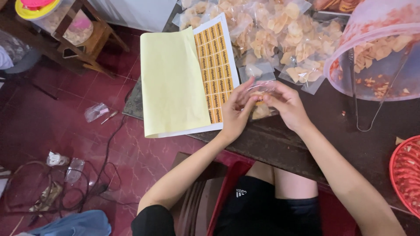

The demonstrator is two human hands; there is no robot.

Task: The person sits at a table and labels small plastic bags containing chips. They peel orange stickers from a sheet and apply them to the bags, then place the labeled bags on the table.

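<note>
Dark wood makes up the table (280,144) in front of you, with red floor tiles (65,131) to the left littered with cables (65,188) and scraps of plastic. Your left hand (236,111) and right hand (284,105) meet over a small clear bag of chips (261,109) near the table's front edge. Both hands pinch its top between fingertips, and your fingers hide most of the bag, so only its lower part shows. Just left of your hands lies a sticker sheet (216,70) with rows of orange labels, its yellow backing paper (173,83) folded over and covering most of them. Behind the bag, a pile of filled chip bags (271,35) runs past the top edge. A big clear tub (376,57), tipped on its side with chips inside, is cut off at the upper right, and a red basket (407,175) is only partly visible at the right edge.
</note>
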